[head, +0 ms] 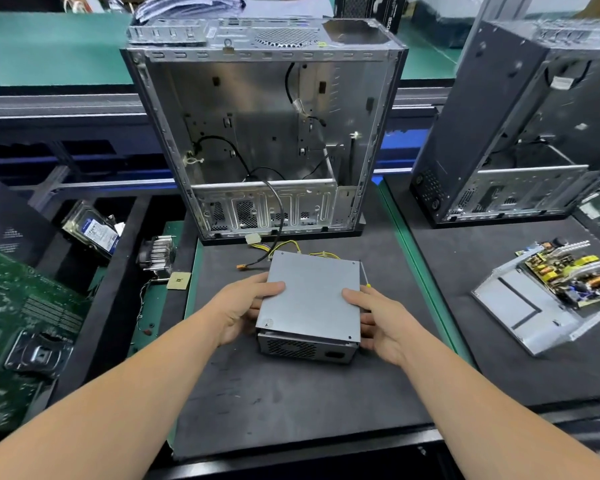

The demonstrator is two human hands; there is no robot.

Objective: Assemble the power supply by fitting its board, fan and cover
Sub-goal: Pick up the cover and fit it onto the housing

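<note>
While the supply [309, 303] sits cover-up on the mat [291, 393] at 6 o'clock of the open case [264, 133], your left hand [243, 308] and right hand [378, 323] grasp its sides, thumbs on top.

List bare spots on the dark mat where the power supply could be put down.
Bare mat lies between the power supply and the near table edge, under the forearms. A strip is also free right of the right hand, up to the green edge. Crowded: behind the supply, where cables trail from the open computer case.
</note>
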